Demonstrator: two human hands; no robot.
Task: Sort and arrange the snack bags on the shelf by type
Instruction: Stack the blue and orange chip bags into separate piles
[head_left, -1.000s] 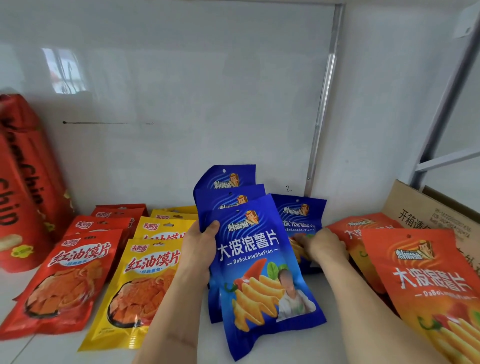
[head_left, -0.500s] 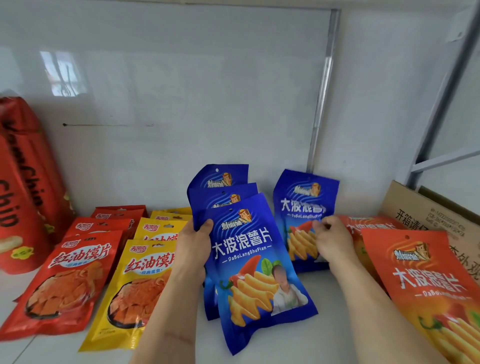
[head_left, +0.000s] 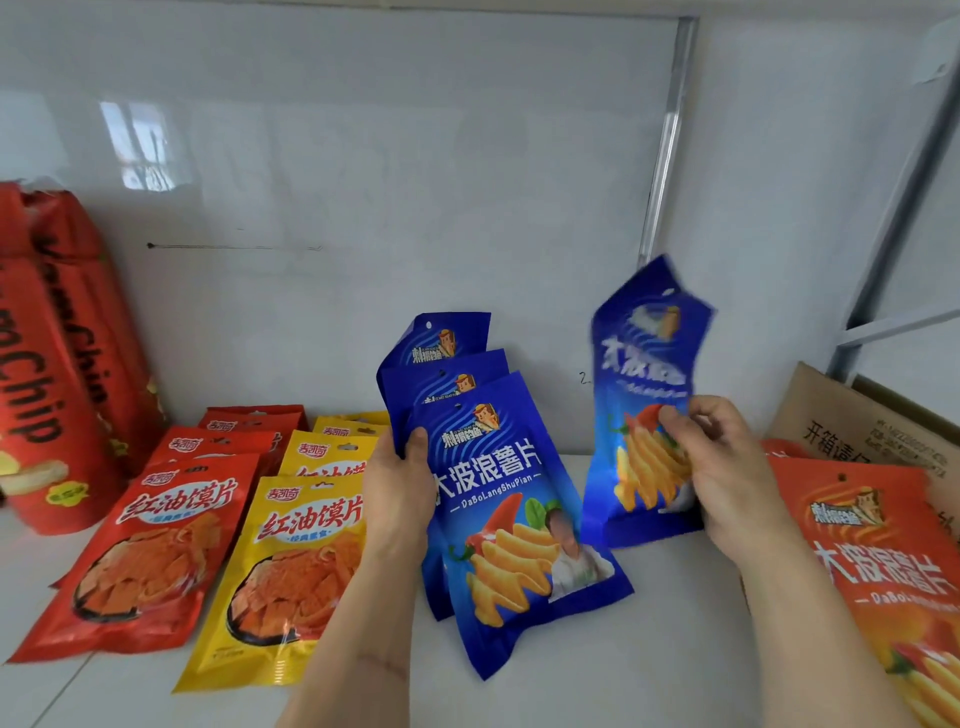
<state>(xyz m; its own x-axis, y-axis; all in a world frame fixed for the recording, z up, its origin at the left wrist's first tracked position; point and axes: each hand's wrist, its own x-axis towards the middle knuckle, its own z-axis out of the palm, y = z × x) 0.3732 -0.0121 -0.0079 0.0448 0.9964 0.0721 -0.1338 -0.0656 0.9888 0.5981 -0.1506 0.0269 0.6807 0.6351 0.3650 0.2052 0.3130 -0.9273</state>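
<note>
Single head-worn view, wide-angle, angled forward and down, close over the shelf (head_left: 649, 649); edges likely distorted.

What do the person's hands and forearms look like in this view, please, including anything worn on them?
Both arms are bare to the frame's lower edge: no sleeves, gloves, watch or rings show. The left hand has a thin line across its forearm near the wrist. The right hand shows no markings.

We see two bare forearms without sleeves, a left hand (head_left: 397, 499) and a right hand (head_left: 724, 475) with no rings, gloves or watch, nails cut short.
</note>
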